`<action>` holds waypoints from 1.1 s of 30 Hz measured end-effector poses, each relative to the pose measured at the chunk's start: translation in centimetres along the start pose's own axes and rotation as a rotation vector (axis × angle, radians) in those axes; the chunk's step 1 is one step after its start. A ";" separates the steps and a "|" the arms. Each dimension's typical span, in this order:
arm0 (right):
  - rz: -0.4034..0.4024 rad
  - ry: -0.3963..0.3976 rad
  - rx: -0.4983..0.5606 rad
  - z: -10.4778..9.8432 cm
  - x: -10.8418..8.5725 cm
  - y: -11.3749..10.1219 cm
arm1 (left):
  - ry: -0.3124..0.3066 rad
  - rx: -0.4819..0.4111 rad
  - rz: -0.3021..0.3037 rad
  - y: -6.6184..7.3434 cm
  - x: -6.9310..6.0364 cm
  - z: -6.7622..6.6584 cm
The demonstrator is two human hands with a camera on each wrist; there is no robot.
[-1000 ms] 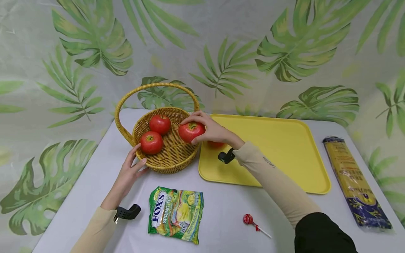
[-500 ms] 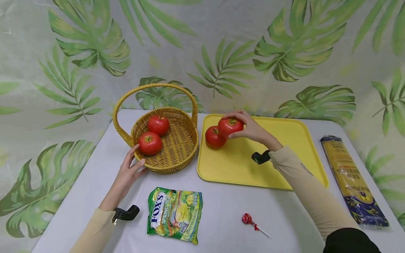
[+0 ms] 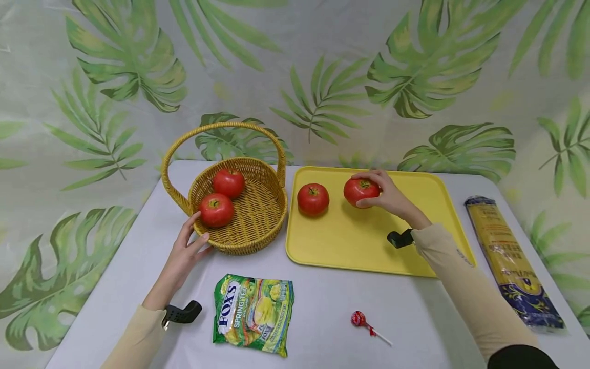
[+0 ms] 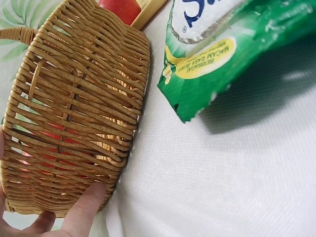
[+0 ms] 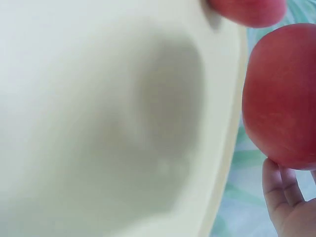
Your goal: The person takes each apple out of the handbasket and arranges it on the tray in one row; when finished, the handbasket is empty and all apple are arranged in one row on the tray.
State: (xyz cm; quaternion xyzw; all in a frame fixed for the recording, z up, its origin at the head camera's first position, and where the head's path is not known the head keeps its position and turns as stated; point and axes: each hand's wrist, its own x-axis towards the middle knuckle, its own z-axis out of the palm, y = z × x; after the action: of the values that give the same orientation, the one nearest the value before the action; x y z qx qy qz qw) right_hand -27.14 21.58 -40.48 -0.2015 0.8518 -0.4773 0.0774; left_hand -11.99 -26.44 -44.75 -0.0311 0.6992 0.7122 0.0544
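Observation:
My right hand (image 3: 389,197) grips a red apple (image 3: 361,191) above the yellow tray (image 3: 341,251). In the right wrist view this apple (image 5: 284,96) shows a gap below it, with its shadow on the tray. A second apple (image 3: 313,200) sits on the tray's left side. Two more apples, a front one (image 3: 216,209) and a back one (image 3: 229,183), lie in the left part of the wicker basket (image 3: 258,218). My left hand (image 3: 182,256) rests against the basket's front left rim, its fingers spread. The left wrist view shows the thumb (image 4: 86,210) touching the woven outer wall.
A green Fox's candy bag (image 3: 253,315) lies in front of the basket. To its right is a red lollipop (image 3: 359,319) with a white stick. A long pasta packet (image 3: 511,261) lies along the right edge. The basket's tall handle (image 3: 223,124) arches up near the leafy backdrop.
My right hand has carried the apple rightward from over the basket to above the tray's middle. The apple on the tray is now fully visible. My left hand stays at the basket.

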 end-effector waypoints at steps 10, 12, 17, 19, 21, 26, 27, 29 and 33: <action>-0.037 -0.067 -0.047 1.5 -0.1 1.4 | 0.002 -0.003 0.001 -0.1 0.0 -0.1; -0.044 -0.075 -0.057 1.8 0.2 2.3 | 0.002 -0.003 0.000 -0.2 0.0 -0.1; -0.042 -0.088 -0.078 2.1 0.2 2.5 | 0.005 0.012 0.005 -0.3 0.0 -0.1; -0.023 -0.089 -0.105 2.1 0.2 2.3 | 0.003 0.017 0.009 -0.3 0.0 -0.2; -0.005 -0.092 -0.145 2.1 0.2 2.1 | 0.001 0.021 0.010 -0.3 0.0 -0.2; 0.022 -0.112 -0.231 2.1 0.4 1.7 | -0.004 0.025 0.008 -0.2 0.1 -0.1; 0.022 -0.112 -0.237 2.1 0.4 1.6 | -0.003 0.025 0.010 -0.2 0.1 -0.1; 0.008 -0.102 -0.223 2.1 0.4 1.3 | -0.001 0.025 0.009 -0.1 0.0 -0.1; -0.065 -0.010 -0.112 2.0 0.5 0.6 | 0.006 0.021 0.003 0.0 -0.1 0.1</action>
State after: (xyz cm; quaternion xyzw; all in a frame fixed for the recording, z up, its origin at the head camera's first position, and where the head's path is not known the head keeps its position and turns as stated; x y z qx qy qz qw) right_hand -27.08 20.10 -42.02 -0.2353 0.8698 -0.4302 0.0549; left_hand -11.92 -26.37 -44.75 -0.0315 0.7070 0.7047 0.0515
